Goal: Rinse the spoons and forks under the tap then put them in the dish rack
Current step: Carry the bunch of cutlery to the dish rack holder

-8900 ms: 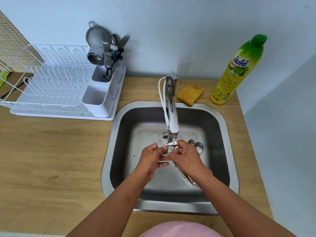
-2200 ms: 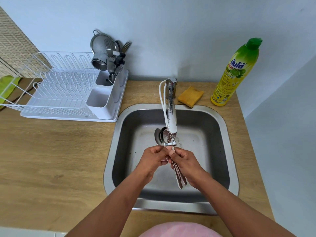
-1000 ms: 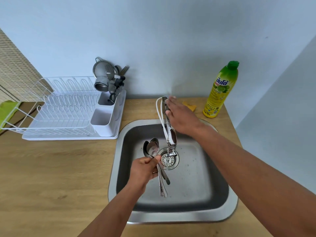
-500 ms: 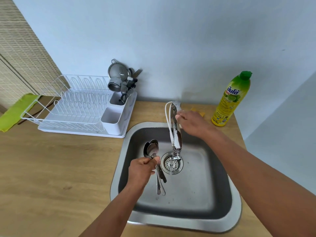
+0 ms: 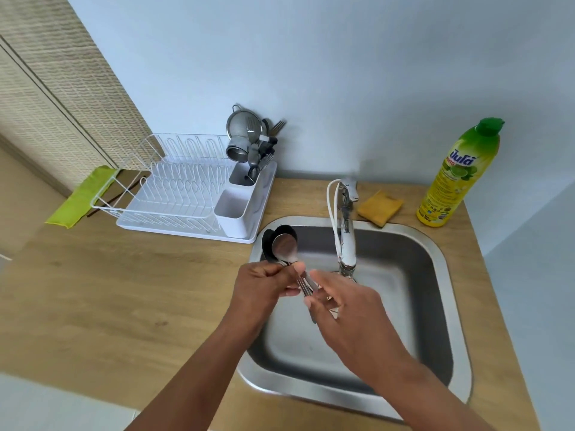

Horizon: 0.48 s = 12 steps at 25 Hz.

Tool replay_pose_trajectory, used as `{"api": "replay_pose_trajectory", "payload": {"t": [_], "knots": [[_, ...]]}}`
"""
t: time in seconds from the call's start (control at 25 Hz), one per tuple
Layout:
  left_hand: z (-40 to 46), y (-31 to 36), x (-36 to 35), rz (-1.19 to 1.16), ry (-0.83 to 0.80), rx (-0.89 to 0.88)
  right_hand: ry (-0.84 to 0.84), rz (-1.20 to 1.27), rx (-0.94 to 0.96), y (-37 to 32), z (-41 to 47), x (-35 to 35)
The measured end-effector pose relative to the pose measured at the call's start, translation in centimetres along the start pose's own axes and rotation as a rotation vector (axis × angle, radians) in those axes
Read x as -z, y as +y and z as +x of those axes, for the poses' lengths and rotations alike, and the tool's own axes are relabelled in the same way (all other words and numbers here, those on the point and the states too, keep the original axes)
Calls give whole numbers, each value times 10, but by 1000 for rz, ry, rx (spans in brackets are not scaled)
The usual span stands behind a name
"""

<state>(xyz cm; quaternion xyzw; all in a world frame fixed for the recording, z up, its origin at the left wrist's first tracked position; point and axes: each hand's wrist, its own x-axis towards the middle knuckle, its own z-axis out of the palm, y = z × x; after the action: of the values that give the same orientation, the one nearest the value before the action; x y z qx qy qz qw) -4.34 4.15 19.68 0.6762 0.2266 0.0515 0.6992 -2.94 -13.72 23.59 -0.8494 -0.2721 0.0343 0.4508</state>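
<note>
**Over the sink's left rim**

Over left rim of steel sink (image 5: 448,265): bundle of steel spoons (image 5: 281,245), clamped in left hand (image 5: 264,286) fingers. Right hand (image 5: 343,306) loosely curled at handles, grip unclear. White dish rack (image 5: 174,194) nearby across bare wooden tabletop (image 5: 109,290).

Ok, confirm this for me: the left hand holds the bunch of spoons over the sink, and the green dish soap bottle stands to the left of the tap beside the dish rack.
Not quite. The head view shows the dish soap bottle to the right of the tap, past the yellow sponge, far from the dish rack. The rest holds: the left hand holds the bunch of spoons over the sink.
</note>
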Motion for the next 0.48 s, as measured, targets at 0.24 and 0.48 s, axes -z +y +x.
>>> {"api": "replay_pose_trajectory", "payload": {"t": [0.24, 0.48], "knots": [[-8, 23, 17, -46, -23, -57, -32, -40, -11, -3, 28, -21], [6, 26, 43, 12, -37, -30, -172, 85, -107, -8, 49, -41]]}}
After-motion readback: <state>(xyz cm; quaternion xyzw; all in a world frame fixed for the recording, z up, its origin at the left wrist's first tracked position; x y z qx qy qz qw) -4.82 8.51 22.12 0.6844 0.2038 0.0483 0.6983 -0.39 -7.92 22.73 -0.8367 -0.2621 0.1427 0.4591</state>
